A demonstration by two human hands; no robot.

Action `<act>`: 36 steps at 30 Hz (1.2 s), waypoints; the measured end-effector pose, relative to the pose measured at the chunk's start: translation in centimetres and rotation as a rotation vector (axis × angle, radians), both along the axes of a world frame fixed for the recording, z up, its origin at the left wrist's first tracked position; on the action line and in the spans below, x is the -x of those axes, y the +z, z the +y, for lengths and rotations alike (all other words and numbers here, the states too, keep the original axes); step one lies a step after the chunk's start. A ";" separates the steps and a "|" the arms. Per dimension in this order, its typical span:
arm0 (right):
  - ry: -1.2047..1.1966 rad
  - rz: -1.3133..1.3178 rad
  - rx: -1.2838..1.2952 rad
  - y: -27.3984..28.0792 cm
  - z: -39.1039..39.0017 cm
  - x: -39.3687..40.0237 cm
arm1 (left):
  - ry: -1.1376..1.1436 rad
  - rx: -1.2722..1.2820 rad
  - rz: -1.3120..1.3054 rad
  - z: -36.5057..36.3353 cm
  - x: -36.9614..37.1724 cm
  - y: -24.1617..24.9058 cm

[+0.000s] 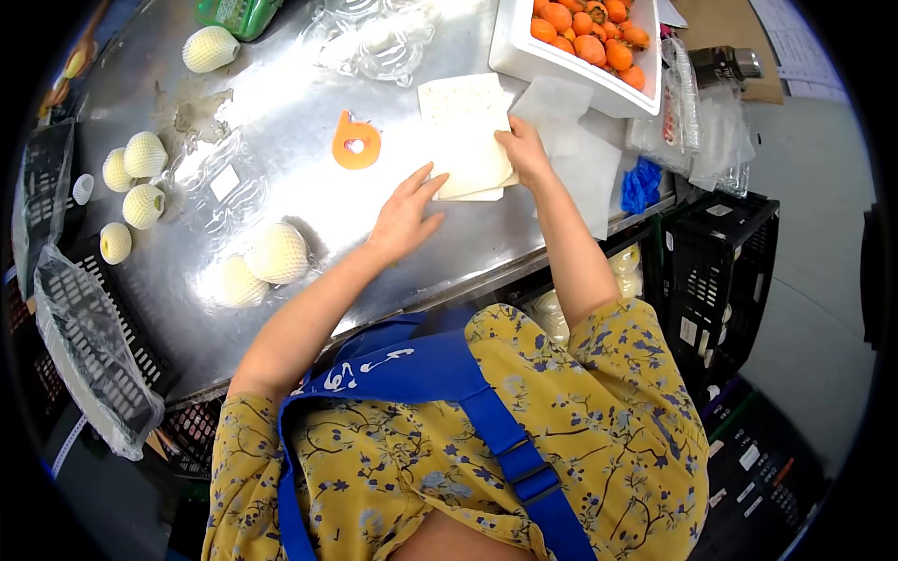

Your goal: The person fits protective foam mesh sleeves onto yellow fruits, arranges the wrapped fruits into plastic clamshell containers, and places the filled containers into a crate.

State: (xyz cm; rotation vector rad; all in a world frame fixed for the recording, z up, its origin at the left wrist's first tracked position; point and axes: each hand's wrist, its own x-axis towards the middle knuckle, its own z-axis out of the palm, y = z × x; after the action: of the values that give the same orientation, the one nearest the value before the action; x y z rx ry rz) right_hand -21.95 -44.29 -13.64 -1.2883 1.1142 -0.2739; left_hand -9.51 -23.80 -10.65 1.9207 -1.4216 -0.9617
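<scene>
1 paper stack (465, 131); right hand (529, 157) pinches its right edge; left hand (403, 221), fingers apart, at its left.

A white box (572, 73) of orange fruit (589, 49) sits toward the tabletop's (449, 245) far right. An orange ring-shaped tool (357, 142) lies around the middle, beyond it crumpled clear plastic (369, 39). Pale netted rounds (145, 154) stand in a loose group along the left edge; two more, touching, sit by the near edge at left. A green container (239, 15) is at the far left. Blue crumpled material (641, 185) lies at the near right corner, with black crates (716, 280) below.
</scene>
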 end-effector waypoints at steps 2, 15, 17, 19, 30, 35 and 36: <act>0.007 0.002 0.019 -0.2 -0.9 -0.9 | 0.000 0.017 -0.010 -0.2 0.0 -0.2; 0.383 -0.077 1.196 5.8 2.4 -8.7 | 0.169 0.119 0.141 3.7 -0.7 3.4; 0.450 -0.056 1.194 6.1 3.3 -12.0 | 0.203 0.133 0.211 4.2 -1.5 3.9; 0.473 -0.064 1.183 5.6 4.5 -13.9 | 0.188 0.102 0.289 5.2 -2.3 5.2; 0.475 -0.011 1.092 7.8 7.6 -13.8 | 1.052 0.420 0.472 22.3 -9.7 6.1; 0.667 -0.045 0.520 5.4 17.4 -10.8 | 1.117 0.240 0.266 28.2 -11.5 4.0; 0.670 -0.050 0.427 4.9 19.0 -10.2 | 1.044 0.189 0.173 28.0 -11.0 4.3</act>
State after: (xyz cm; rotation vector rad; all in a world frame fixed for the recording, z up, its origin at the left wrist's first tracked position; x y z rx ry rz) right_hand -11.74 -25.26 -8.77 -1.9437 0.5390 -0.0354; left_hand 1.49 4.24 -6.33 1.9699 -0.2594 -0.4320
